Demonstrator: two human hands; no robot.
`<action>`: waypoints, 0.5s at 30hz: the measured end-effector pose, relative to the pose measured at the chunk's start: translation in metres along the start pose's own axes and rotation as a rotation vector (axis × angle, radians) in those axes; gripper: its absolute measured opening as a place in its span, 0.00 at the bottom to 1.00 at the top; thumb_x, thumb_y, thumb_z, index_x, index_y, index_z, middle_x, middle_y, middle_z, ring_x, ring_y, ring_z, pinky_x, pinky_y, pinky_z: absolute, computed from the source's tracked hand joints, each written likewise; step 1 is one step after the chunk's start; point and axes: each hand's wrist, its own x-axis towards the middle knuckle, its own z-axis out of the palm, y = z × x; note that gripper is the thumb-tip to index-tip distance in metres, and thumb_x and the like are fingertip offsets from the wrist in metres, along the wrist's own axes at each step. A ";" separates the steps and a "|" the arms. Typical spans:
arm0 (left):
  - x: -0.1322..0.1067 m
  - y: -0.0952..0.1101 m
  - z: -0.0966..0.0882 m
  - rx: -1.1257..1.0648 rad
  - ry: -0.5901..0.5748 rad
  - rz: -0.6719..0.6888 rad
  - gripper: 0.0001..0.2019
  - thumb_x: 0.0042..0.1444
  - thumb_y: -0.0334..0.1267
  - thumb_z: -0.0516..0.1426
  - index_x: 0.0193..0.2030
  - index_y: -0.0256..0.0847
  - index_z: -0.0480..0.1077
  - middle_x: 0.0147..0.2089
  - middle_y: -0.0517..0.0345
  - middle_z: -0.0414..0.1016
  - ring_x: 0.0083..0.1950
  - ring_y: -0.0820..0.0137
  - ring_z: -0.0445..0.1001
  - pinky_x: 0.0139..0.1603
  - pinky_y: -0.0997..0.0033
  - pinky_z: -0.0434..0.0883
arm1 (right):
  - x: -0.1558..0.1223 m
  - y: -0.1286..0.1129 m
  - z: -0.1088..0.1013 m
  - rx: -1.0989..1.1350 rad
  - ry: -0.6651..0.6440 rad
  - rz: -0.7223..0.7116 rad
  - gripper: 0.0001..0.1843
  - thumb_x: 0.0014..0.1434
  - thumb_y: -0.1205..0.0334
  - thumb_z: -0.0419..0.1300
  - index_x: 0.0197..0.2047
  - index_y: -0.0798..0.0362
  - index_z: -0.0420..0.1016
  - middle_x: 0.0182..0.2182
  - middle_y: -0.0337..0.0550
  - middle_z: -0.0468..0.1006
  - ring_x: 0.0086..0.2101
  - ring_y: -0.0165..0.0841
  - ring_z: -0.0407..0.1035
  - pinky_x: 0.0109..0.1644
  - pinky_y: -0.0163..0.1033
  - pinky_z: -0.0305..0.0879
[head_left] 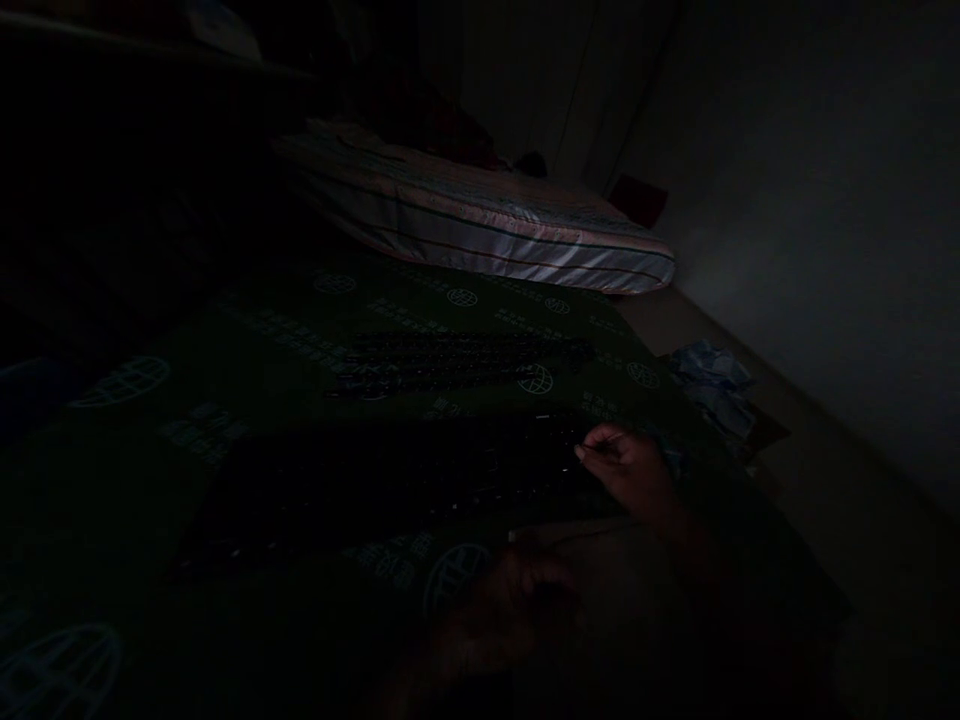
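Observation:
The picture is very dark. My right hand [628,468] is closed in a pinch, thumb against forefinger, at the right end of a long black piece [390,480] with small glints on it. What sits between those fingertips is too small and dim to name. Nearer to me, my left hand [517,595] shows faintly with its fingers curled in; anything inside it is lost in shadow. Beyond the black piece lie several black, glinting strands [457,360], side by side and bunched at their right end.
Under everything spreads a green sheet [270,410] printed with pale globes and lettering. A striped mattress [510,245] lies at the back. Crumpled pale-blue material [712,380] is on the floor at the right, near the wall [810,230]. A pale flat patch lies by my hands.

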 end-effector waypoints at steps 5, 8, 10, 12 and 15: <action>-0.002 0.000 0.001 0.036 0.001 0.007 0.06 0.45 0.37 0.60 0.31 0.39 0.75 0.32 0.60 0.76 0.35 0.71 0.71 0.35 0.75 0.66 | 0.001 0.013 0.013 -0.032 0.025 0.008 0.09 0.49 0.54 0.57 0.29 0.51 0.68 0.22 0.38 0.71 0.21 0.28 0.64 0.24 0.32 0.59; -0.004 0.004 0.001 0.093 0.024 0.020 0.07 0.46 0.37 0.59 0.33 0.39 0.75 0.35 0.59 0.77 0.38 0.69 0.72 0.37 0.75 0.66 | 0.004 0.017 0.017 -0.084 -0.002 0.003 0.09 0.50 0.54 0.55 0.29 0.50 0.68 0.19 0.36 0.69 0.20 0.28 0.62 0.23 0.32 0.56; -0.005 0.008 0.000 0.190 0.008 0.012 0.08 0.47 0.37 0.58 0.33 0.38 0.75 0.35 0.58 0.77 0.37 0.69 0.72 0.36 0.75 0.66 | 0.006 0.017 0.017 -0.109 -0.034 -0.015 0.08 0.51 0.55 0.55 0.29 0.50 0.68 0.19 0.35 0.68 0.19 0.28 0.61 0.23 0.33 0.55; -0.004 0.013 -0.002 0.271 -0.035 0.023 0.08 0.48 0.36 0.56 0.33 0.38 0.76 0.36 0.58 0.77 0.37 0.69 0.73 0.34 0.77 0.66 | 0.009 0.015 0.017 -0.124 -0.049 -0.038 0.07 0.51 0.57 0.54 0.29 0.50 0.67 0.19 0.35 0.68 0.20 0.28 0.61 0.25 0.33 0.56; 0.000 0.018 -0.008 0.392 -0.067 0.095 0.08 0.48 0.35 0.55 0.33 0.41 0.76 0.39 0.59 0.77 0.40 0.69 0.73 0.34 0.78 0.68 | 0.010 0.015 0.022 -0.149 -0.022 -0.056 0.06 0.51 0.57 0.54 0.29 0.50 0.67 0.20 0.36 0.68 0.21 0.28 0.61 0.26 0.32 0.55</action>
